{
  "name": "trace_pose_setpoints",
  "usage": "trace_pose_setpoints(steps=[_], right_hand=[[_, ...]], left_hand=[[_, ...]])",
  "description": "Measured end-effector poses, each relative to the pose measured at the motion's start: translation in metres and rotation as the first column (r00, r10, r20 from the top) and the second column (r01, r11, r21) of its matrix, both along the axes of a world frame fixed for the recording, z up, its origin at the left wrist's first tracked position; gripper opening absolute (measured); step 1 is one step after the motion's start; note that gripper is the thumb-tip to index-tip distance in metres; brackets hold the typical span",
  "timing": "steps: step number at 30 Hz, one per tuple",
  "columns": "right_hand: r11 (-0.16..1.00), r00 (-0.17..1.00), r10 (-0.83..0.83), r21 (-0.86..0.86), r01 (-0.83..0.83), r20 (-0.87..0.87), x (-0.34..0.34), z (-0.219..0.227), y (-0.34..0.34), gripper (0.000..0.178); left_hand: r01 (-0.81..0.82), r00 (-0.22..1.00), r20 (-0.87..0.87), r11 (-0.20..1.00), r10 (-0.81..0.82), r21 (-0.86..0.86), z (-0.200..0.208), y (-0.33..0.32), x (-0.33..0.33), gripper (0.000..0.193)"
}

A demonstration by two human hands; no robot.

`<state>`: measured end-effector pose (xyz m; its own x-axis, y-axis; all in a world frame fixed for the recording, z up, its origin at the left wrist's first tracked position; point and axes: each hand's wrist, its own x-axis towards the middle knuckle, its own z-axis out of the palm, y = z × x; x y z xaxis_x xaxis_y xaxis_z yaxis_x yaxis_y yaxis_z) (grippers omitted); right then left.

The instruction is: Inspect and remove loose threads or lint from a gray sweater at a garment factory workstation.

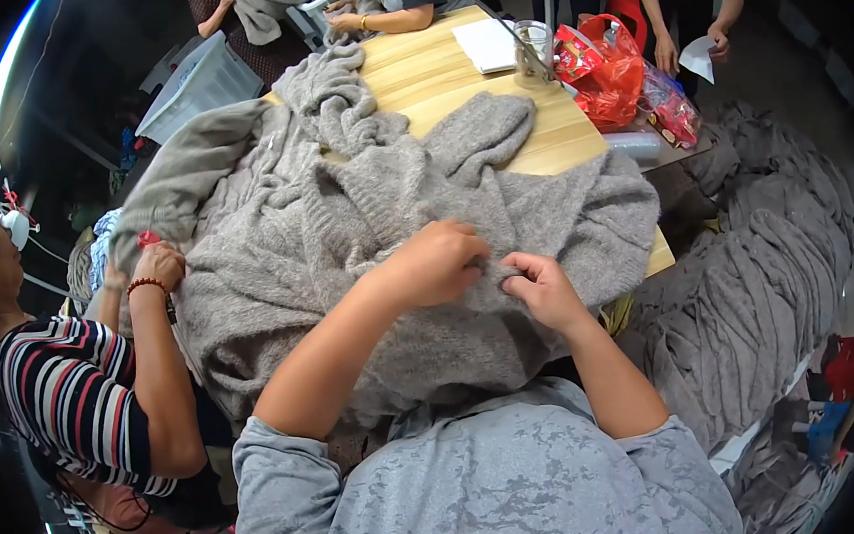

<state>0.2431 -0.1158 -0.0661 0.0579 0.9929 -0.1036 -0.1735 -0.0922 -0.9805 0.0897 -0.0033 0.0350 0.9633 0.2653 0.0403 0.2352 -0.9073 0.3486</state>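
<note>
A heap of grey-brown knitted sweaters (363, 212) covers the near part of the wooden table and hangs over its edge toward me. My left hand (444, 262) is closed just above the knit, fingers curled downward; whatever they hold is hidden. Beside it, my right hand (544, 290) pinches a bit of the same knit between thumb and fingers. The two hands are a short way apart, fingertips facing each other. A sleeve (485, 132) lies stretched over the tabletop beyond them.
At my left, a person in a striped shirt (66, 396) handles the pile. The wooden table (411, 62) bears a glass jar (533, 53), white paper (486, 45) and a red plastic bag (612, 72). Knitwear (748, 262) is heaped at right; a white crate (197, 89) stands far left.
</note>
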Motion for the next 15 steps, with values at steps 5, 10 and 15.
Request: trace_pose_setpoints(steps=[5,10,15], right_hand=[[0.991,0.988,-0.083,0.112,0.068,0.128,-0.006,-0.001,0.008,0.022],[0.989,0.991,-0.032,0.138,0.049,-0.129,-0.019,-0.009,0.021,0.016],[0.996,1.0,-0.012,0.091,0.014,-0.02,-0.034,-0.013,0.015,0.009]], left_hand=[[-0.012,0.999,0.048,0.971,0.024,-0.239,-0.01,0.014,-0.004,0.018],[-0.164,0.98,0.05,0.918,0.195,-0.362,-0.021,0.01,-0.01,0.016],[-0.2,0.976,-0.09,0.635,0.2,-0.746,-0.031,0.003,-0.025,0.012]])
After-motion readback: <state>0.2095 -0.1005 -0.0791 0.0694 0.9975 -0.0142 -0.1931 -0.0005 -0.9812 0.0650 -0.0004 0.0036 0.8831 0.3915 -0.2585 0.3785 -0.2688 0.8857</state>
